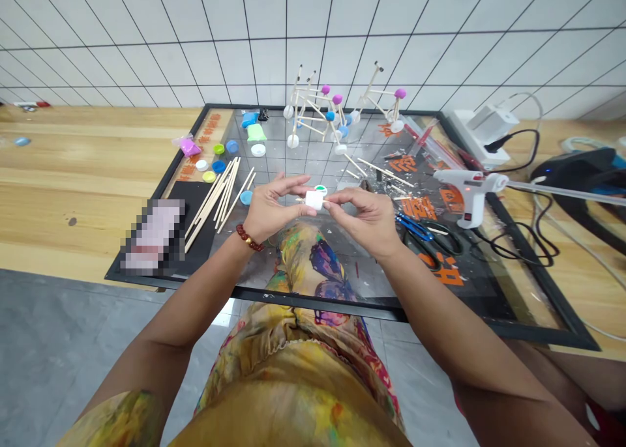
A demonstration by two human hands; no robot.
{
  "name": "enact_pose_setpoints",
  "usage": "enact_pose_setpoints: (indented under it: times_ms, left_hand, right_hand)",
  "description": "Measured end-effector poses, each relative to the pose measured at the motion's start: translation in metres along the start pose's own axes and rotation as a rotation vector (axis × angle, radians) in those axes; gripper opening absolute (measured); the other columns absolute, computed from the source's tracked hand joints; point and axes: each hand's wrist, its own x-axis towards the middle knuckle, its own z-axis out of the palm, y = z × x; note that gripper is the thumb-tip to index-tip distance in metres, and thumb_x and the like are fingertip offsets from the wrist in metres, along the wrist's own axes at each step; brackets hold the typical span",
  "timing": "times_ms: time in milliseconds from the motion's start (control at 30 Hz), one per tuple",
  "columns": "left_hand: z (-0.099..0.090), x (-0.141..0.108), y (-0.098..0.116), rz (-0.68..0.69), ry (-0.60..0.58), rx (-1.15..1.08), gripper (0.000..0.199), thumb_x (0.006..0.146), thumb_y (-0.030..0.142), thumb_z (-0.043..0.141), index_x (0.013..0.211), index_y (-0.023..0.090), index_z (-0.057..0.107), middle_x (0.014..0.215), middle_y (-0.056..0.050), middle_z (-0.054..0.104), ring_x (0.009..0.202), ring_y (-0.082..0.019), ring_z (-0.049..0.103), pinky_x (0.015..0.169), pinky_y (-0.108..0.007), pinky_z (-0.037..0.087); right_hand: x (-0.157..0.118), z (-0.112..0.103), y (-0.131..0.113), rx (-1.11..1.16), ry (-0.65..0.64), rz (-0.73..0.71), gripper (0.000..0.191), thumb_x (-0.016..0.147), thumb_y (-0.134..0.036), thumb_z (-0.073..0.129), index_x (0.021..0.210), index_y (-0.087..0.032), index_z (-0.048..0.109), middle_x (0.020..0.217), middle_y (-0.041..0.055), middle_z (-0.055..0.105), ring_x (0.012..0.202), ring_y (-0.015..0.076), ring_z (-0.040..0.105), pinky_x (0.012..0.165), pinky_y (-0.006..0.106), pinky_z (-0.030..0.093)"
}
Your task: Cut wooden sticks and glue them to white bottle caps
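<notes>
A small white piece (314, 200) is held between my two hands above the black-framed glass panel (288, 297). My left hand (278, 206) pinches its left side between thumb and fingers. On the other side, the thumb and index finger of my right hand (366, 216) close on a short, thin stick end at the white piece. A round lid with a green centre (320, 189) shows just behind it. Left of my left hand lie a light blue cap (246, 197) and several wooden sticks (222, 196).
Stick structures with coloured balls (313, 115) stand at the back. Coloured caps and clay packets (190, 146) lie back left. To the right are blue-handled scissors (415, 227), a white glue gun (472, 193), cables and a power strip (476, 137).
</notes>
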Motion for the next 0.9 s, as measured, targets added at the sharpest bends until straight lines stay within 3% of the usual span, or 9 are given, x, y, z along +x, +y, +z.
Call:
enact_pose_setpoints:
  times_ms: [133, 267, 333, 433, 533, 633, 700, 833, 900]
  left_hand:
    - [0.001, -0.001, -0.001, 0.032, -0.013, -0.003, 0.059, 0.061, 0.033, 0.099, 0.116, 0.027, 0.078, 0.097, -0.002, 0.083, 0.097, -0.021, 0.078, 0.131, -0.057, 0.025]
    - [0.001, 0.000, -0.003, 0.073, -0.070, -0.074, 0.073, 0.064, 0.037, 0.097, 0.130, 0.026, 0.070, 0.103, -0.005, 0.082, 0.097, -0.019, 0.076, 0.111, -0.044, 0.052]
    - [0.000, 0.000, -0.004, 0.114, -0.087, -0.106, 0.076, 0.067, 0.036, 0.095, 0.136, 0.026, 0.067, 0.102, -0.004, 0.081, 0.092, -0.017, 0.075, 0.097, -0.036, 0.059]
    - [-0.001, 0.000, -0.004, 0.190, -0.080, -0.095, 0.075, 0.070, 0.030, 0.093, 0.139, 0.029, 0.064, 0.101, -0.003, 0.079, 0.092, -0.017, 0.075, 0.093, -0.034, 0.061]
    - [-0.002, 0.001, -0.001, 0.216, -0.090, -0.019, 0.081, 0.067, 0.031, 0.095, 0.141, 0.033, 0.063, 0.109, -0.004, 0.079, 0.102, -0.022, 0.076, 0.106, -0.045, 0.057]
    - [-0.002, 0.000, 0.003, 0.211, -0.101, 0.055, 0.078, 0.067, 0.033, 0.096, 0.139, 0.034, 0.064, 0.110, -0.004, 0.080, 0.111, -0.025, 0.075, 0.125, -0.057, 0.039]
    - [-0.001, -0.001, 0.005, 0.196, -0.096, 0.063, 0.073, 0.069, 0.033, 0.094, 0.137, 0.032, 0.066, 0.106, -0.003, 0.081, 0.110, -0.024, 0.075, 0.129, -0.057, 0.032]
    - [0.000, -0.004, 0.002, 0.094, -0.094, -0.028, 0.073, 0.071, 0.035, 0.093, 0.139, 0.028, 0.065, 0.104, -0.004, 0.081, 0.096, -0.021, 0.077, 0.112, -0.046, 0.055]
    - [0.001, -0.004, -0.002, 0.051, -0.102, -0.067, 0.076, 0.072, 0.036, 0.092, 0.141, 0.027, 0.063, 0.104, -0.004, 0.081, 0.093, -0.020, 0.076, 0.101, -0.040, 0.060]
  right_hand:
    - [0.000, -0.001, -0.003, -0.037, -0.016, -0.029, 0.009, 0.088, -0.030, 0.071, 0.082, -0.025, 0.076, 0.080, 0.0008, 0.079, 0.074, 0.0192, 0.073, 0.074, 0.034, 0.059]
    - [0.001, 0.001, -0.007, -0.054, -0.011, -0.002, 0.010, 0.087, -0.031, 0.071, 0.081, -0.024, 0.075, 0.074, -0.0005, 0.075, 0.066, 0.0170, 0.068, 0.069, 0.032, 0.057]
    - [0.001, 0.000, -0.009, -0.062, -0.013, -0.025, 0.008, 0.087, -0.029, 0.070, 0.082, -0.024, 0.074, 0.076, -0.0001, 0.075, 0.067, 0.0164, 0.067, 0.070, 0.032, 0.056]
    - [0.003, -0.002, -0.011, -0.080, -0.013, -0.089, 0.006, 0.088, -0.026, 0.069, 0.084, -0.025, 0.074, 0.078, 0.0008, 0.076, 0.070, 0.0174, 0.069, 0.074, 0.033, 0.055]
    - [0.004, -0.003, -0.010, -0.109, -0.030, -0.126, 0.007, 0.090, -0.029, 0.069, 0.086, -0.026, 0.074, 0.080, 0.0019, 0.077, 0.076, 0.0195, 0.071, 0.079, 0.036, 0.055]
    - [0.003, -0.003, -0.007, -0.133, -0.045, -0.135, 0.009, 0.092, -0.031, 0.068, 0.088, -0.026, 0.075, 0.083, 0.0022, 0.078, 0.078, 0.0197, 0.072, 0.080, 0.037, 0.056]
    - [0.003, -0.002, -0.005, -0.140, -0.043, -0.159, 0.010, 0.092, -0.030, 0.068, 0.088, -0.026, 0.075, 0.084, 0.0023, 0.079, 0.078, 0.0196, 0.072, 0.080, 0.037, 0.055]
    - [0.004, -0.002, -0.002, -0.162, -0.021, -0.284, 0.007, 0.091, -0.024, 0.069, 0.087, -0.027, 0.074, 0.086, 0.0030, 0.080, 0.078, 0.0206, 0.073, 0.082, 0.041, 0.054]
    - [0.005, -0.003, 0.000, -0.189, -0.020, -0.342, 0.007, 0.090, -0.022, 0.069, 0.089, -0.028, 0.074, 0.087, 0.0033, 0.080, 0.077, 0.0213, 0.073, 0.083, 0.043, 0.054]
